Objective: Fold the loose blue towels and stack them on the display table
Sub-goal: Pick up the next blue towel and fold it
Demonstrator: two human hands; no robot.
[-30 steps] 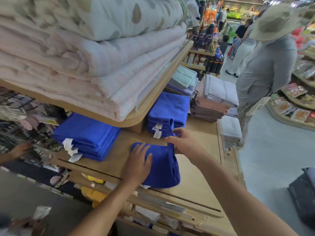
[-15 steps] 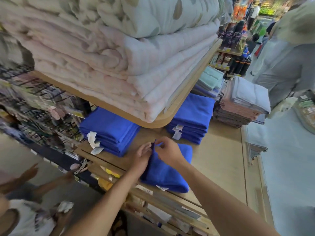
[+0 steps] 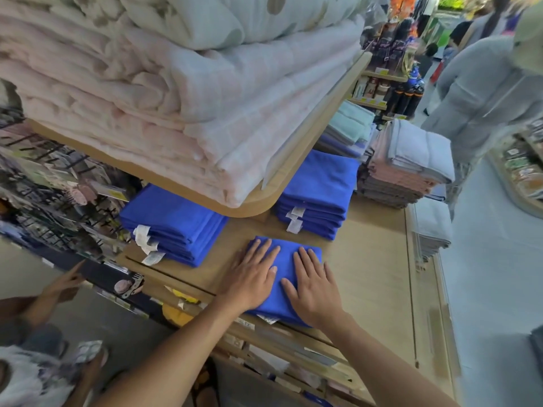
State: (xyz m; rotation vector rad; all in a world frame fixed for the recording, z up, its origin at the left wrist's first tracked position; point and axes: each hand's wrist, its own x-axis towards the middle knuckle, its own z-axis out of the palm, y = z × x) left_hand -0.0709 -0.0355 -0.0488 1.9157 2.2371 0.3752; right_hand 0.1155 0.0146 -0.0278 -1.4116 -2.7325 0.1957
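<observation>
A folded blue towel [image 3: 284, 261] lies near the front edge of the wooden display table [image 3: 373, 259]. My left hand [image 3: 251, 277] presses flat on its left half with straight, spread fingers. Beside it, my right hand [image 3: 313, 286] lies flat on the right half, fingers straight. Behind to the left sits a stack of folded blue towels [image 3: 173, 224] with white tags. A second blue stack [image 3: 318, 195] stands behind to the right, partly under the upper shelf.
An upper shelf [image 3: 264, 201] loaded with pink and white quilts [image 3: 176, 92] overhangs the table. Pink and grey towel piles [image 3: 405, 163] stand at the back right. A person in grey [image 3: 482, 92] stands in the right aisle; another person's hand [image 3: 66, 282] reaches in at lower left.
Both hands went from pinching the towel's top edge to lying flat on it. The towel has been folded over and is now smoothed down. The view has shifted left.
</observation>
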